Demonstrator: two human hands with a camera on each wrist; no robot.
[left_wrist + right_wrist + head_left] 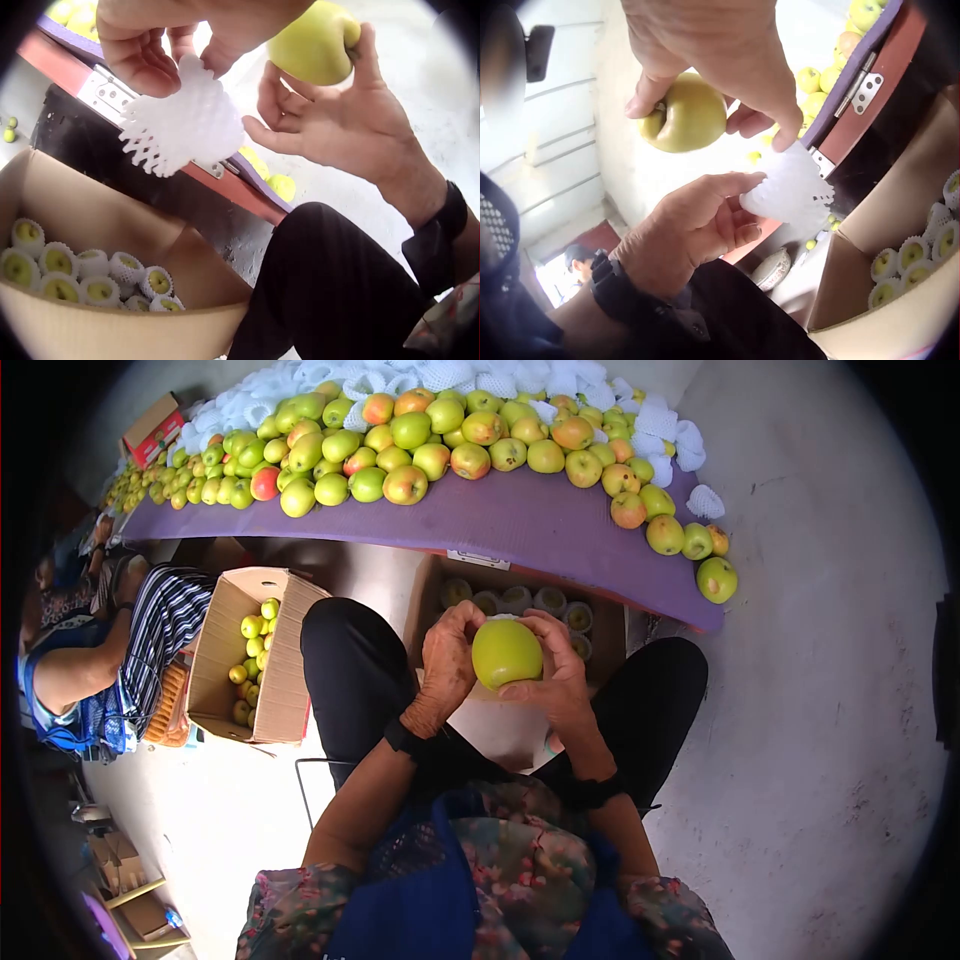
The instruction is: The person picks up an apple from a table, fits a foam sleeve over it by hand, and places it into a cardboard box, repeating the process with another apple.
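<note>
My right hand grips a yellow-green apple in front of my lap. The right wrist view shows its thumb near the stem hollow of the apple. With its thumb and fingers my left hand pinches a white foam net sleeve, and a right fingertip touches the sleeve's upper edge. In the left wrist view the foam net sleeve hangs with its lattice end spread, beside the apple. From the head the sleeve is mostly hidden behind the apple.
Before my knees stands a cardboard box holding several apples in foam nets. A purple-covered table carries heaped loose apples and piled white nets. Another carton with bare apples stands at left, near a seated person.
</note>
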